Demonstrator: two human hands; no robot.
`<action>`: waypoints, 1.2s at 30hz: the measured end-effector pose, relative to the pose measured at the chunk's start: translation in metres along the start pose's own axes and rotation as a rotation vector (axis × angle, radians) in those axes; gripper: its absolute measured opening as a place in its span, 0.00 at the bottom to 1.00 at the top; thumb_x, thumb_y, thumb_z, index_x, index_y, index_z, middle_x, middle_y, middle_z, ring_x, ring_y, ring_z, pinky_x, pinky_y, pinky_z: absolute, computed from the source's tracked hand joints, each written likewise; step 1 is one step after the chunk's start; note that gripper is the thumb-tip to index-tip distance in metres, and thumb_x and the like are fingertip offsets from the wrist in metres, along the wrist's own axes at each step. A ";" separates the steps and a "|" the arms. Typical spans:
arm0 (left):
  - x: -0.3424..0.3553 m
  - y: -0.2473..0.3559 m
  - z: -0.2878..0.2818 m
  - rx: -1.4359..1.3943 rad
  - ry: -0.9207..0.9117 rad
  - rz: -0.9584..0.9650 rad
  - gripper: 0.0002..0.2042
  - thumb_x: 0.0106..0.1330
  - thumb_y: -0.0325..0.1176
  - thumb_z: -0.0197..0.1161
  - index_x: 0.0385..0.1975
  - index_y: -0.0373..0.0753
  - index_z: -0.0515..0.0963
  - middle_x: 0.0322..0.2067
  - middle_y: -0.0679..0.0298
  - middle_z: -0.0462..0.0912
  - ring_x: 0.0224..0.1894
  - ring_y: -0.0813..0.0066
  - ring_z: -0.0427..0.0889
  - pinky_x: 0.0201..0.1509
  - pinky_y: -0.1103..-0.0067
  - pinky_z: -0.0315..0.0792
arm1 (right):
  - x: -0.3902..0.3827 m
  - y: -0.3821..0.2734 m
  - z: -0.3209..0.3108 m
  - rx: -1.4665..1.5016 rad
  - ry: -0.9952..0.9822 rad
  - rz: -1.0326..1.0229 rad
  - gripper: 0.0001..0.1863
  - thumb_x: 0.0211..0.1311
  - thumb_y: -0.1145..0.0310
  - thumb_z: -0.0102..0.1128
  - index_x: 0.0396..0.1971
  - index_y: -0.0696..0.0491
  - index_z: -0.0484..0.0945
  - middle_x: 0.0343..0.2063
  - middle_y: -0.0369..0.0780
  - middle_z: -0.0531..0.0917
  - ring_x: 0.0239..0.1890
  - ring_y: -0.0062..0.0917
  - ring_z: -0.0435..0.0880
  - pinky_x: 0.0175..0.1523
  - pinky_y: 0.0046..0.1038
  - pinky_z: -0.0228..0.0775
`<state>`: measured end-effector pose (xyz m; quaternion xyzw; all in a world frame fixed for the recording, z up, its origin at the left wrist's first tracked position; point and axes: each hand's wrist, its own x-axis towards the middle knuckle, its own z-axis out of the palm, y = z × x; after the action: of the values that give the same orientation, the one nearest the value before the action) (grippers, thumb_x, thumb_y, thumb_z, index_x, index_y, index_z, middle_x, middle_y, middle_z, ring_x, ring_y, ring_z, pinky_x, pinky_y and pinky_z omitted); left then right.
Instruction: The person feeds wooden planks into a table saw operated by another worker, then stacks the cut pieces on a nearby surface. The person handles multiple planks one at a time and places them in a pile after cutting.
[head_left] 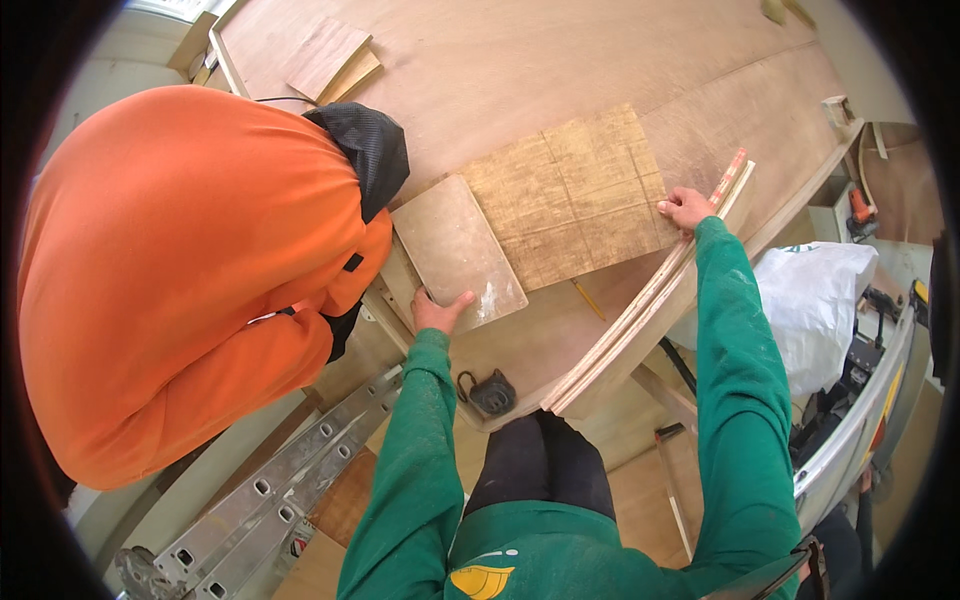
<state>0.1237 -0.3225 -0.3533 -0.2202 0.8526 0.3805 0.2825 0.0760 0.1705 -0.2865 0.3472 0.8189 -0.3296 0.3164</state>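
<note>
My left hand (440, 312) holds the near edge of a small pale board (462, 250) with a white smear on it. Its thumb lies on top and a finger reaches along the side. The small board rests against, and partly over, a larger yellowish wooden board (565, 190) marked with dark crossing lines. At that larger board's right edge is my right hand (687, 208), fingers curled and thumb on the edge. Beside the right wrist run long thin wooden strips (650, 290). Between the boards and the strips lies a yellow pencil (589, 299).
A black tape measure (492, 393) sits near the worktable (740, 110) edge. Close on my left bends a person in orange (200, 280). Board offcuts (332, 60) lie at the far left. An aluminium ladder (270, 490) stands lower left; a white plastic bag (815, 310) is at right.
</note>
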 end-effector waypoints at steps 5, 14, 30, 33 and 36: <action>-0.017 0.026 0.030 0.015 0.189 0.183 0.58 0.39 0.59 0.73 0.65 0.30 0.47 0.59 0.37 0.57 0.62 0.46 0.59 0.65 0.64 0.56 | -0.012 0.000 -0.032 -0.136 0.164 -0.411 0.15 0.54 0.56 0.61 0.29 0.54 0.78 0.23 0.39 0.79 0.30 0.25 0.77 0.36 0.29 0.69; -0.047 0.096 0.054 0.061 0.159 0.041 0.63 0.39 0.63 0.71 0.67 0.33 0.37 0.64 0.37 0.48 0.66 0.45 0.51 0.68 0.62 0.50 | -0.078 -0.013 -0.069 0.239 0.149 -0.336 0.21 0.58 0.50 0.57 0.27 0.55 0.76 0.22 0.36 0.74 0.28 0.22 0.71 0.34 0.27 0.64; -0.033 0.060 0.085 0.436 0.089 0.408 0.44 0.49 0.51 0.68 0.65 0.42 0.55 0.49 0.39 0.68 0.52 0.43 0.68 0.56 0.61 0.64 | -0.462 0.056 -0.136 0.704 0.891 -0.372 0.13 0.63 0.62 0.55 0.26 0.56 0.73 0.22 0.28 0.69 0.29 0.12 0.65 0.32 0.20 0.60; -0.092 0.126 0.079 -0.333 -0.492 0.316 0.31 0.62 0.47 0.58 0.61 0.37 0.60 0.55 0.50 0.69 0.56 0.59 0.69 0.56 0.67 0.67 | -0.519 0.101 -0.121 0.622 1.112 -0.302 0.13 0.63 0.61 0.55 0.25 0.55 0.72 0.21 0.27 0.67 0.27 0.12 0.62 0.30 0.19 0.58; -0.182 0.200 0.056 -0.699 -0.703 0.084 0.25 0.66 0.42 0.54 0.58 0.34 0.62 0.46 0.54 0.75 0.47 0.66 0.76 0.45 0.73 0.73 | -0.574 0.149 -0.101 0.968 1.035 -0.175 0.14 0.63 0.60 0.55 0.24 0.54 0.71 0.21 0.27 0.66 0.27 0.11 0.61 0.30 0.19 0.57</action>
<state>0.1588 -0.1273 -0.1610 -0.1255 0.5354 0.7059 0.4464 0.4829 0.1211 0.1531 0.4935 0.6506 -0.4732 -0.3304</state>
